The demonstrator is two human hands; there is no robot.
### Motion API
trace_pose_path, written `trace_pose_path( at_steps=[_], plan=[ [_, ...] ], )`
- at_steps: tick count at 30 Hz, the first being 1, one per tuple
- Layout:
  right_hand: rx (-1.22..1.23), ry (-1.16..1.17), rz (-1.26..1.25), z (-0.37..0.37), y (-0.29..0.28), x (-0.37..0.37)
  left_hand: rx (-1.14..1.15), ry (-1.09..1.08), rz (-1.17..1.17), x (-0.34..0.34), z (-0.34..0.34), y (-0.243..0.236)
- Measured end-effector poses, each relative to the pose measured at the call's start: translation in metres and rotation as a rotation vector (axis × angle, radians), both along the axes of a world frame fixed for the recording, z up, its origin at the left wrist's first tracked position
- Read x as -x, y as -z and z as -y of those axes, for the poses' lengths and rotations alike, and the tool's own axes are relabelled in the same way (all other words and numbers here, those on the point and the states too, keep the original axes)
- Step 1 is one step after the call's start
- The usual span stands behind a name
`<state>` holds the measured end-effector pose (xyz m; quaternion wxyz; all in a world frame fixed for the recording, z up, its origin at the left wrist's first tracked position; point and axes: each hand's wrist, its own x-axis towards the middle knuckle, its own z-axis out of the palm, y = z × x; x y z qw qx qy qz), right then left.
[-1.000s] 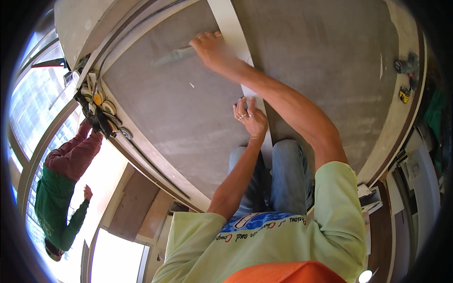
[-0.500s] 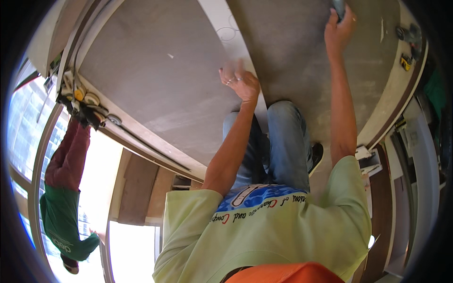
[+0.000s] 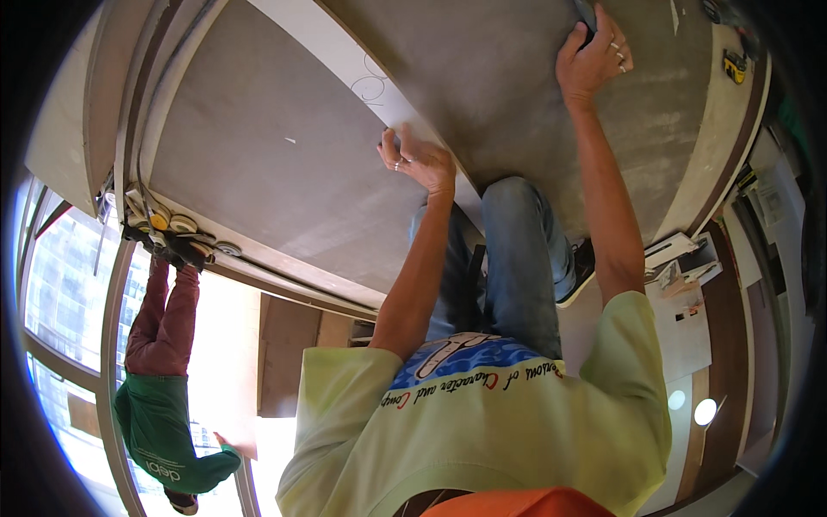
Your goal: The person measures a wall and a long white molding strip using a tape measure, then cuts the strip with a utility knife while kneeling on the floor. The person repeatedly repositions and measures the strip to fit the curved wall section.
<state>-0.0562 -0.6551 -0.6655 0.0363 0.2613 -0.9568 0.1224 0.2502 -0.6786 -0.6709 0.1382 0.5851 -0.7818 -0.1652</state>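
I kneel in blue jeans point(image 3: 517, 258) over a grey floor panel point(image 3: 284, 164). A white strip point(image 3: 345, 65) with a curly pencil mark crosses it. My left hand point(image 3: 419, 161), with a ring on it, rests with bent fingers on the strip's edge. A small dark bit shows by its thumb, and I cannot tell what it is. My right hand point(image 3: 594, 56) reaches far forward on the grey surface, closed on a dark grey tool point(image 3: 586, 13) that the top edge mostly cuts off.
A person in a green top and maroon trousers point(image 3: 159, 379) stands at the left by bright windows. Cables and round fittings point(image 3: 172, 231) lie at the panel's left edge. A yellow tool point(image 3: 733, 65) lies far right. Papers point(image 3: 680, 271) lie by my right knee.
My right hand has swung with the tool from the left of the white strip to the far right of it. My left hand has stayed on the strip.
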Motion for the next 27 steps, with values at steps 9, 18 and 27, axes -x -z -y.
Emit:
trace_pose_path(
  at_steps=[9, 18, 27],
  plan=[
    [-0.001, -0.097, -0.177, 0.002, 0.013, 0.0, 0.027, 0.002, -0.012, 0.004, 0.0, -0.001],
    [0.023, -0.088, -0.212, 0.0, 0.019, 0.002, 0.011, -0.017, 0.021, 0.004, 0.001, -0.002],
    [0.085, -0.123, -0.256, 0.008, 0.011, 0.002, -0.027, 0.012, 0.006, 0.004, 0.002, -0.005]
  ],
)
